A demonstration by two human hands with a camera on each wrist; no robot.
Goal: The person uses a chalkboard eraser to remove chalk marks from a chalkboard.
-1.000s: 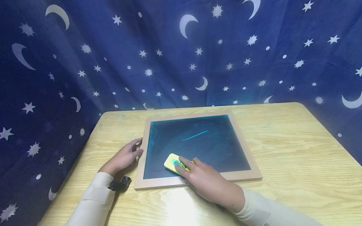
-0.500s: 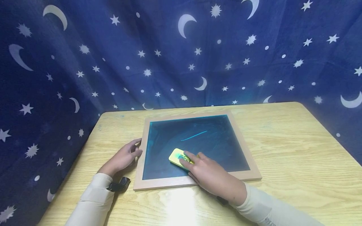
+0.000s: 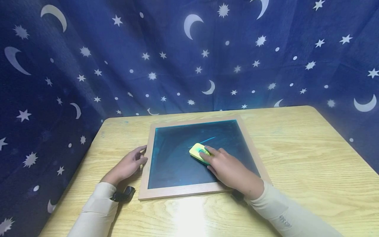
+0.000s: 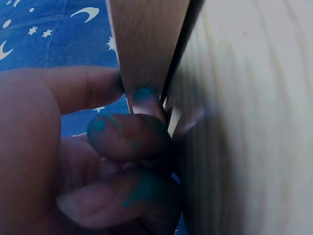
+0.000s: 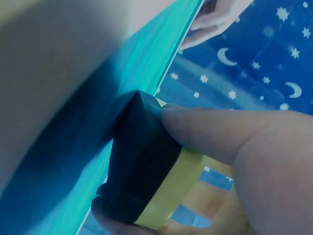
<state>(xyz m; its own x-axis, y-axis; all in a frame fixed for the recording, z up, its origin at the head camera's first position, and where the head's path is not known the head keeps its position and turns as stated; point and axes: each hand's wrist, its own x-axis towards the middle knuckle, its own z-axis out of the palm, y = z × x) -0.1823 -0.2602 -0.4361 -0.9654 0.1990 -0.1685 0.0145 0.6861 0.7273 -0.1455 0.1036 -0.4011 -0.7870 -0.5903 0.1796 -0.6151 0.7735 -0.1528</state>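
A wood-framed chalkboard point(image 3: 177, 168) lies on the table, with a blue-green chalk line point(image 3: 207, 141) on its dark surface. In the head view my right hand point(image 3: 232, 166) holds a yellow eraser point(image 3: 196, 150) on the board, just at the line's lower left end. The right wrist view shows the eraser's dark felt point(image 5: 142, 161) against the board, thumb on one side and fingers on the other. My left hand point(image 3: 127, 166) lies at the board's left edge, its fingertips touching the frame point(image 4: 146, 44). Blue-green chalk dust marks the left fingers point(image 4: 129, 137).
The wooden table point(image 3: 314, 158) extends around the board on every side. A dark blue curtain point(image 3: 177, 65) with moons and stars hangs behind the table and along its left side. A black wrist strap point(image 3: 124, 195) sits on the left forearm.
My right hand has slid the eraser up and to the right across the board, from near the lower frame to the chalk line. The left hand stays at the frame.
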